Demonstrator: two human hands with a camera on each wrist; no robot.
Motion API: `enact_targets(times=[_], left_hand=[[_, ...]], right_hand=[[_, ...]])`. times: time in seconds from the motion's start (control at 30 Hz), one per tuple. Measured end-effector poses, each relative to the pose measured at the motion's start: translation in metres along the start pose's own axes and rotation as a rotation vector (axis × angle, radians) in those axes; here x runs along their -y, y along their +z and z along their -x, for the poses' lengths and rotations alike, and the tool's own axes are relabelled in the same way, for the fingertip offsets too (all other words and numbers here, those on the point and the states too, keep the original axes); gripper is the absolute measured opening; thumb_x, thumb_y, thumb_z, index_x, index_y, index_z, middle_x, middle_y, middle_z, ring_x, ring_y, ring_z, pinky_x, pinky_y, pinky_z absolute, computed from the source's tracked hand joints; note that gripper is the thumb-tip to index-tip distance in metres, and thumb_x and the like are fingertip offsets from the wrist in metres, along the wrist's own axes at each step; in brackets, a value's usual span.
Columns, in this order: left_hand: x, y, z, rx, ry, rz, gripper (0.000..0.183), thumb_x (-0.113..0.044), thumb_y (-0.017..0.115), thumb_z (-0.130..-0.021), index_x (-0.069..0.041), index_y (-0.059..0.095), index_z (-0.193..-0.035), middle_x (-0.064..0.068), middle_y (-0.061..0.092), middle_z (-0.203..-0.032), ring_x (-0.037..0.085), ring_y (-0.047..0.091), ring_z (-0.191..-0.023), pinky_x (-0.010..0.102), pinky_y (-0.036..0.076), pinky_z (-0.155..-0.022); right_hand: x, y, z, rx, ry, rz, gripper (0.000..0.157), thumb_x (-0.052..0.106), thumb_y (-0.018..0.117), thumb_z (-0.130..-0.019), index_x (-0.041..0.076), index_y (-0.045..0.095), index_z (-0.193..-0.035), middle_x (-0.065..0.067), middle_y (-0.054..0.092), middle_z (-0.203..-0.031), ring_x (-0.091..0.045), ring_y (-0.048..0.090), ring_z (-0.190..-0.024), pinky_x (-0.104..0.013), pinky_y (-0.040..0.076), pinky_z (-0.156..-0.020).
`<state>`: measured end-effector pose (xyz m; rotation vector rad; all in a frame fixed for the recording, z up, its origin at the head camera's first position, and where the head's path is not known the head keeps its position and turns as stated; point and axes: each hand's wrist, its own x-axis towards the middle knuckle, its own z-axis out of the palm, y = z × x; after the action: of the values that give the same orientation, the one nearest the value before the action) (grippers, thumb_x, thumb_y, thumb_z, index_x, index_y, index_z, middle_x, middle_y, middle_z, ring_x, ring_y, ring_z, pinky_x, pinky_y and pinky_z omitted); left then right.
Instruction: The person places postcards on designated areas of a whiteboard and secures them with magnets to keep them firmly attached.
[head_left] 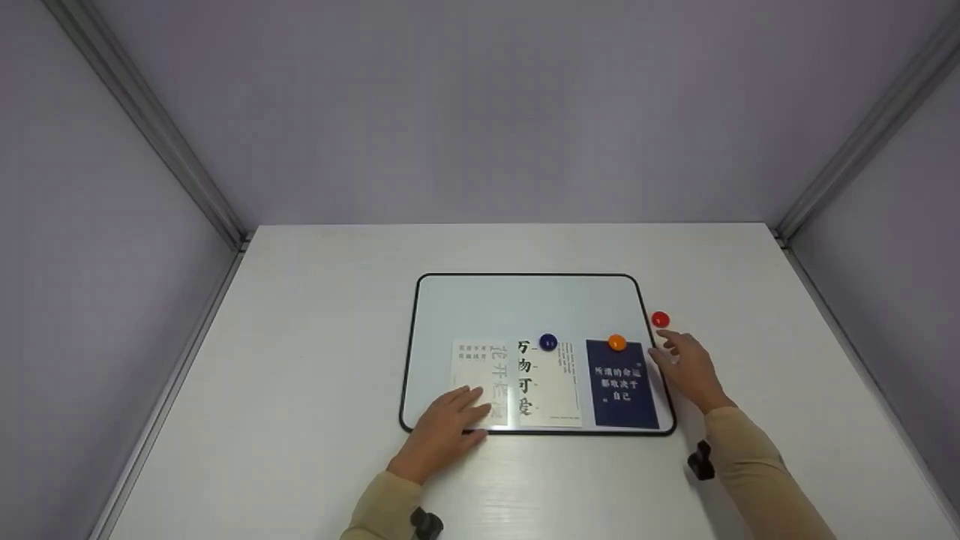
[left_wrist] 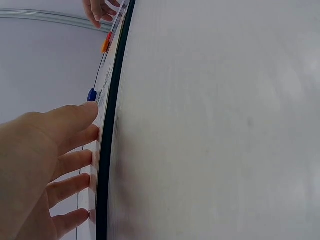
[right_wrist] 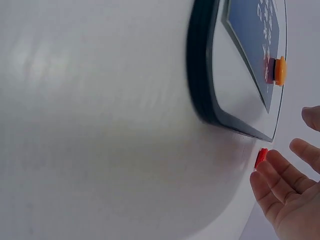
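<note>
My left hand lies with spread fingers over the lower left of a whiteboard, its fingertips on a white card with grey lettering. Beside that card is a cream card with black characters and a dark blue round magnet at its top edge. Farther right, an orange round magnet sits at the top of a navy card. Off the board's right edge, my right hand reaches toward a red round magnet on the table, holding nothing, fingers loosely bent in the right wrist view.
The black-rimmed board lies flat on a white table. Grey-purple panels enclose the table at the back and both sides. A dark wrist camera is strapped at each sleeve.
</note>
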<state>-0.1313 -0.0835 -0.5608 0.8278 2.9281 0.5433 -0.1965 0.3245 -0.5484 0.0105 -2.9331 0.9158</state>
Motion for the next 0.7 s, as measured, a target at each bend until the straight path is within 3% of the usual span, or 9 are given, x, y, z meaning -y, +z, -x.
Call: enact_targets(times=[0.3,0.57,0.7], left_hand=[[0.000,0.002,0.000,-0.014,-0.004,-0.003,0.039,-0.031,0.062,-0.092,-0.017,0.061,-0.129,0.005,0.054,-0.144,0.028,0.049,-0.134,0.043,0.040,-0.114],[0.002,0.003,0.000,-0.027,0.012,-0.008,0.039,-0.030,0.063,-0.092,-0.016,0.062,-0.128,0.006,0.055,-0.143,0.028,0.050,-0.133,0.043,0.041,-0.113],[0.002,0.003,0.000,-0.031,0.020,-0.008,0.038,-0.029,0.062,-0.092,-0.016,0.062,-0.128,0.006,0.055,-0.142,0.028,0.051,-0.133,0.043,0.042,-0.112]], right_hand=[[-0.006,0.000,-0.008,0.041,0.081,-0.051,0.048,0.021,0.052,-0.098,-0.007,0.046,-0.137,-0.030,0.056,-0.113,-0.041,0.054,-0.105,-0.052,0.049,-0.087],[-0.004,0.006,-0.010,-0.055,0.072,-0.064,0.045,0.019,0.054,-0.095,-0.008,0.051,-0.131,-0.025,0.057,-0.101,-0.033,0.054,-0.092,-0.040,0.048,-0.076],[-0.004,0.006,-0.013,-0.041,0.099,-0.059,0.043,0.016,0.054,-0.095,-0.009,0.050,-0.131,-0.026,0.057,-0.101,-0.032,0.054,-0.089,-0.037,0.046,-0.073]])
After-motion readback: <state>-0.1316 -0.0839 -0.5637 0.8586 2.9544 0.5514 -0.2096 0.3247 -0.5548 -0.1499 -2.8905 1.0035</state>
